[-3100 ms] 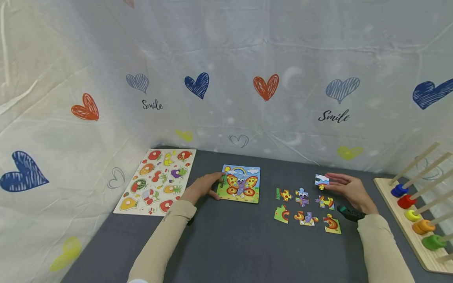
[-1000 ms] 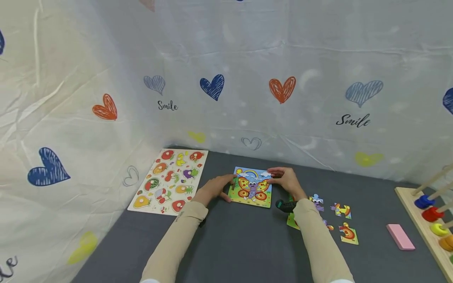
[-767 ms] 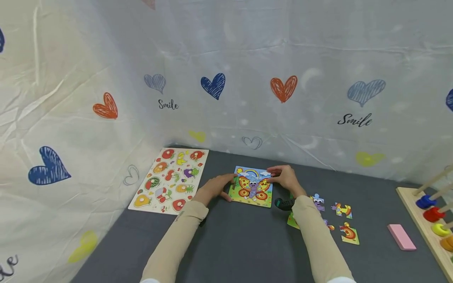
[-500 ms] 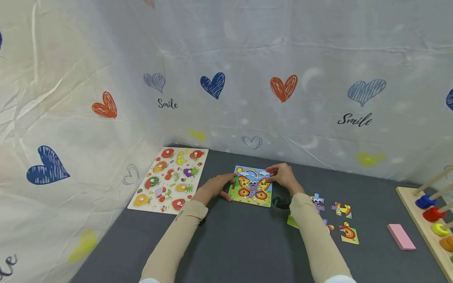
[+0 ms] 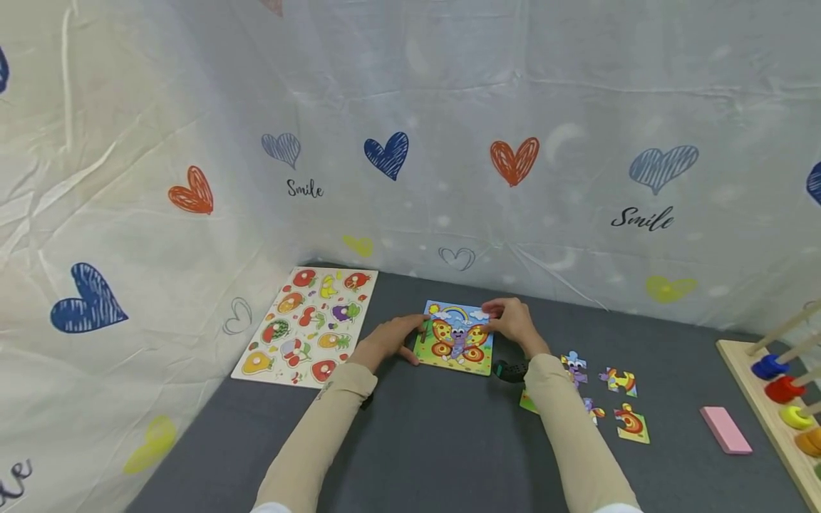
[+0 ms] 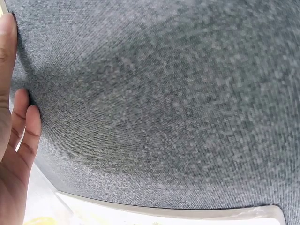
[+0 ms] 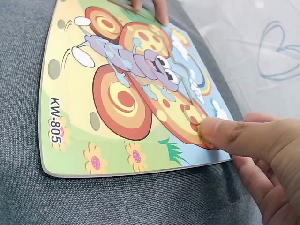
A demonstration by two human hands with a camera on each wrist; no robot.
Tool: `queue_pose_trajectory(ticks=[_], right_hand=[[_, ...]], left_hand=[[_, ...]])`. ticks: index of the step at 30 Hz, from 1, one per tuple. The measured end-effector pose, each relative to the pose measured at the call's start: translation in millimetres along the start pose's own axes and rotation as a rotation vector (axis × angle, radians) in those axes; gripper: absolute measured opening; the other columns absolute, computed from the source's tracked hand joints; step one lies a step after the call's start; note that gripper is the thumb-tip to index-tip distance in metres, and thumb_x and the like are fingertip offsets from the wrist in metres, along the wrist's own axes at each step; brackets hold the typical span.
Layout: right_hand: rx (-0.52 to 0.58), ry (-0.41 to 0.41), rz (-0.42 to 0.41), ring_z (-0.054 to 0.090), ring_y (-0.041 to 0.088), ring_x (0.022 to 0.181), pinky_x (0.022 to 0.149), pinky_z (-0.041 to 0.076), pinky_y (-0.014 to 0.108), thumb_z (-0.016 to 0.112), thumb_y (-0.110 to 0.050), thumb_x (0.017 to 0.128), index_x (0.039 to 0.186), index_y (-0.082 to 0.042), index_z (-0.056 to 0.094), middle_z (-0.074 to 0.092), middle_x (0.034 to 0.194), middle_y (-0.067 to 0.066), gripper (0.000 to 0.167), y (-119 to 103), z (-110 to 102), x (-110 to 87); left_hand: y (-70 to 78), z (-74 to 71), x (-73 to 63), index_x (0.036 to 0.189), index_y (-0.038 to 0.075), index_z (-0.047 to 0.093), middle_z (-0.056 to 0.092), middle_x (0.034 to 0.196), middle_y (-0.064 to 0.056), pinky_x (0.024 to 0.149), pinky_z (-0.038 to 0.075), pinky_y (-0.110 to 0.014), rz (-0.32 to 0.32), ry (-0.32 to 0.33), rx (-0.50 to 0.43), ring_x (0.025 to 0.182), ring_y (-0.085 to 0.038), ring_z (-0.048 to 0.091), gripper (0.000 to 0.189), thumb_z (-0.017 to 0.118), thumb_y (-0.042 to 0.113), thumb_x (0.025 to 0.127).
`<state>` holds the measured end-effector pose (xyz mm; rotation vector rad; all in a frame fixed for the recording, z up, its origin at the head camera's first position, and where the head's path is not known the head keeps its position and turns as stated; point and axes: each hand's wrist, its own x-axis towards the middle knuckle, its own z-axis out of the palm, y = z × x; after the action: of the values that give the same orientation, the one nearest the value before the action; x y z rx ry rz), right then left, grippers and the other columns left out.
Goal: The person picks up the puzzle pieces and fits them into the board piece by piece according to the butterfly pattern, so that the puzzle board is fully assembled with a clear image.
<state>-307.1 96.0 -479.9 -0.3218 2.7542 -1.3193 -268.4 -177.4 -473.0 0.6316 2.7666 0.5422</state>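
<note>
Right now the two hands are apart, one on either side of the butterfly board (image 5: 454,340). The left hand (image 5: 388,343) touches the board's left edge, fingers and thumb spread. The right hand (image 5: 515,325) pinches the board's right edge, thumb on top; whether a piece is also under the thumb, I cannot tell.

The board lies flat near the far edge of the bench (image 5: 436,442). Beside it, loose pieces (image 5: 631,425) lie to the right, some partly hidden by the right sleeve (image 5: 577,434). Left of it, the fruit board (image 5: 346,329) lies by the bench's far left corner. Farther right are a pink block (image 5: 726,429) and a peg rack (image 5: 755,388) with coloured rings (image 5: 784,390). Behind the far edge hangs a heart-printed curtain (image 5: 442,92).
</note>
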Motion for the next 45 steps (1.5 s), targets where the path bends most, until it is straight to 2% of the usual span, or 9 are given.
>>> queue_pose_trajectory(ticks=[3, 9, 14, 19, 24, 31, 36, 41, 45], right_hand=[[0.021, 0.010, -0.017, 0.060, 0.022, 0.081, 0.070, 0.050, 0.034, 0.082, -0.006, 0.075, 0.112, 0.002, 0.069, 0.069, 0.094, 0.014, 0.040, 2.6, -3.0, -2.8], [0.054, 0.036, -0.062, 0.063, 0.024, 0.082, 0.070, 0.051, 0.034, 0.081, -0.005, 0.075, 0.109, 0.003, 0.069, 0.070, 0.095, 0.016, 0.036, 8.7, -6.9, -7.6], [0.096, 0.054, -0.084, 0.066, 0.027, 0.085, 0.072, 0.054, 0.036, 0.080, -0.005, 0.077, 0.108, 0.003, 0.069, 0.070, 0.097, 0.017, 0.033, 11.9, -11.6, -10.7], [0.216, 0.060, -0.085, 0.066, 0.031, 0.094, 0.079, 0.055, 0.035, 0.073, -0.003, 0.084, 0.115, 0.007, 0.065, 0.067, 0.108, 0.023, 0.034, 18.4, -17.8, -19.5], [0.404, 0.046, -0.055, 0.064, 0.030, 0.104, 0.083, 0.054, 0.025, 0.069, -0.003, 0.087, 0.125, 0.010, 0.057, 0.061, 0.120, 0.027, 0.042, 28.1, -24.5, -36.6], [0.533, 0.014, -0.086, 0.064, 0.017, 0.106, 0.083, 0.053, 0.021, 0.068, -0.005, 0.089, 0.129, 0.012, 0.051, 0.053, 0.127, 0.033, 0.047, 44.2, -39.5, -65.8], [0.586, -0.006, -0.066, 0.062, 0.019, 0.110, 0.086, 0.053, 0.028, 0.067, -0.007, 0.090, 0.133, 0.011, 0.047, 0.052, 0.131, 0.029, 0.051, 50.7, -53.6, -87.6], [0.578, -0.004, -0.084, 0.064, 0.020, 0.108, 0.083, 0.054, 0.030, 0.067, -0.005, 0.089, 0.130, 0.012, 0.050, 0.062, 0.123, 0.017, 0.048, 55.7, -62.3, -106.1], [0.538, 0.030, -0.131, 0.064, 0.020, 0.107, 0.079, 0.055, 0.026, 0.067, 0.000, 0.088, 0.127, 0.012, 0.053, 0.062, 0.121, 0.024, 0.043, 64.2, -65.4, -117.1]], left_hand=[[1.7, 0.5, 2.5, 0.137, 0.015, 0.048, 0.052, 0.137, -0.004, 0.103, 0.038, -0.051, 0.003, 0.001, 0.010, 0.131, -0.029, 0.043, 0.078, 0.084, 0.031, 0.070], [4.8, 1.3, 6.3, 0.144, 0.017, 0.042, 0.056, 0.131, -0.001, 0.104, 0.038, -0.049, 0.009, -0.005, 0.015, 0.131, -0.026, 0.043, 0.087, 0.084, 0.030, 0.069], [4.1, 1.8, 8.6, 0.143, 0.016, 0.043, 0.056, 0.131, -0.002, 0.104, 0.038, -0.048, 0.027, -0.004, 0.009, 0.131, -0.026, 0.044, 0.085, 0.084, 0.030, 0.069], [-1.2, 1.6, 7.3, 0.138, 0.015, 0.048, 0.055, 0.134, -0.002, 0.103, 0.040, -0.047, 0.037, 0.003, -0.002, 0.131, -0.027, 0.044, 0.079, 0.084, 0.030, 0.069], [-7.9, -0.3, 1.3, 0.135, 0.014, 0.049, 0.057, 0.131, -0.003, 0.103, 0.040, -0.047, 0.028, 0.037, -0.012, 0.129, -0.028, 0.046, 0.078, 0.085, 0.028, 0.067], [-12.1, 1.5, -6.4, 0.145, 0.014, 0.041, 0.058, 0.128, -0.004, 0.105, 0.037, -0.048, -0.004, 0.031, -0.005, 0.129, -0.027, 0.046, 0.092, 0.086, 0.029, 0.067], [-10.5, 3.5, -4.6, 0.139, 0.014, 0.046, 0.056, 0.131, -0.004, 0.103, 0.038, -0.050, 0.028, 0.033, -0.007, 0.129, -0.028, 0.046, 0.083, 0.085, 0.029, 0.067], [-6.5, 4.5, -1.8, 0.128, 0.013, 0.052, 0.056, 0.131, -0.003, 0.102, 0.040, -0.049, 0.045, 0.034, -0.003, 0.127, -0.028, 0.047, 0.072, 0.085, 0.028, 0.067], [-3.4, 5.3, 0.9, 0.126, 0.013, 0.052, 0.055, 0.133, -0.003, 0.101, 0.040, -0.050, 0.055, 0.034, -0.005, 0.127, -0.028, 0.047, 0.069, 0.085, 0.028, 0.067]])
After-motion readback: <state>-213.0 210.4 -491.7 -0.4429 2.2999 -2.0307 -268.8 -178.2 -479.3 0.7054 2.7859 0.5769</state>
